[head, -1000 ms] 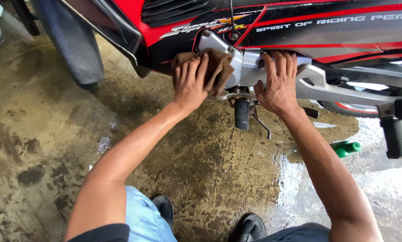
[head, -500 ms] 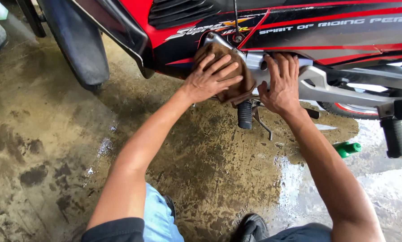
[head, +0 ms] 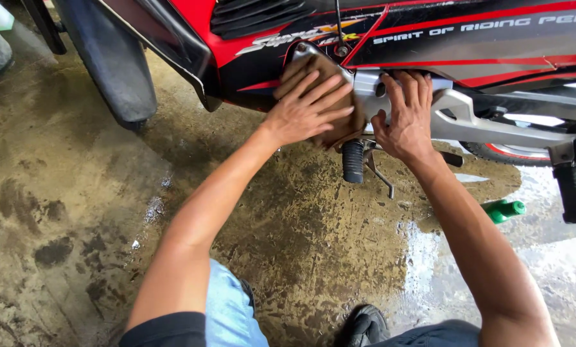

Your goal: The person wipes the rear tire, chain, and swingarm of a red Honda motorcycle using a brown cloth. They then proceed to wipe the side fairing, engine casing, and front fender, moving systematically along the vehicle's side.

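Left hand (head: 310, 109) lies flat w/ fingers spread on the brown side cover (head: 339, 96) of the motorbike (head: 249, 45), palm pressing it against the engine area, prob. to hold it seated; not clamped round it, just pushing. Right hand (head: 403, 119) is just beside it, fingers curled onto the silver metal bracket (head: 455, 115) behind the cover, gripping the edge, likely to steady against the push. Cover sits low on the bike, right above the black footpeg (head: 353, 160) & thin kick lever (head: 378, 170). Rear footpeg (head: 574, 193) hangs at far right. Bike stands on a wet, stained concrete floor (head: 76, 212); front tyre (head: 111, 61) at upper left. Containers: a green bottle (head: 503, 209) lies on its side on the floor under the bike, well apart from both hands; can't tell what's in it. Person's shoe (head: 365, 324) shows at bottom
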